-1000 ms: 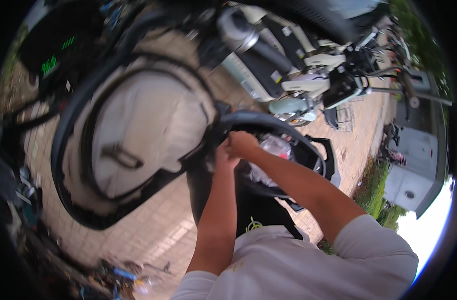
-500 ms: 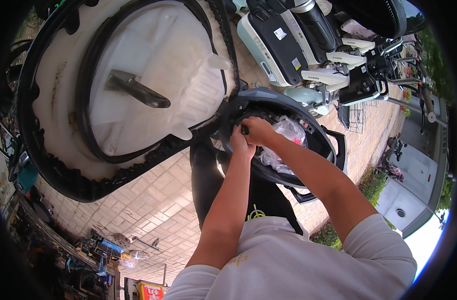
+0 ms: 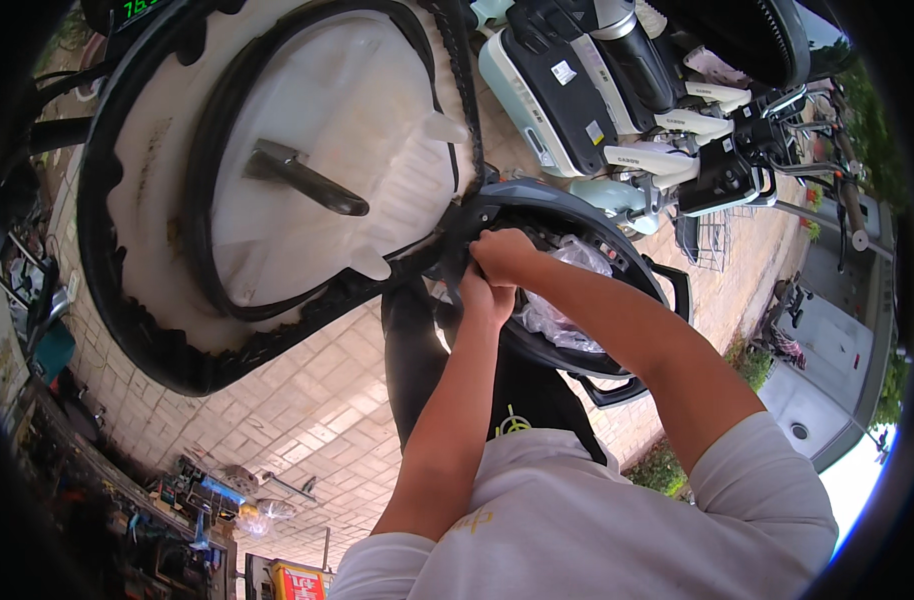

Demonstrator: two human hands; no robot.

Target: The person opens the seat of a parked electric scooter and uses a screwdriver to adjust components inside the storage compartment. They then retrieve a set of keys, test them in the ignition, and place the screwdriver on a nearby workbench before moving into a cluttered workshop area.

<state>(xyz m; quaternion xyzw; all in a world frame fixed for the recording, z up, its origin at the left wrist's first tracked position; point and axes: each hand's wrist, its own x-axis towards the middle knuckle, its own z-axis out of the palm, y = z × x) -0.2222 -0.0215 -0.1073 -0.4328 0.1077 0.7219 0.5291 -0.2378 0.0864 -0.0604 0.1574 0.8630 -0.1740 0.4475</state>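
At the hinge end of a scooter's open under-seat compartment (image 3: 629, 238), my hands work close together. My right hand (image 3: 502, 258) is closed, with its fingers curled down over the compartment's edge. Just below it and touching it, my left hand (image 3: 485, 295) is closed too; what either one grips is hidden by the fingers. A clear plastic bag (image 3: 567, 325) lies inside the compartment beside my right forearm. The raised seat (image 3: 307, 240) stands to the left, its pale underside toward me, with a dark metal bracket (image 3: 312, 180) fixed across it.
Parked pale-green and white scooters (image 3: 552, 100) stand at the far right. A black grab rail (image 3: 677, 295) juts from the scooter's rear. Tools and parts (image 3: 212, 500) lie at the lower left on the paved ground (image 3: 307, 400). A grey-white cabinet (image 3: 822, 340) stands at the right.
My right hand has turned and shifted slightly left; a dark piece that showed between my hands is now hidden. The raised seat appears slightly farther right in view.
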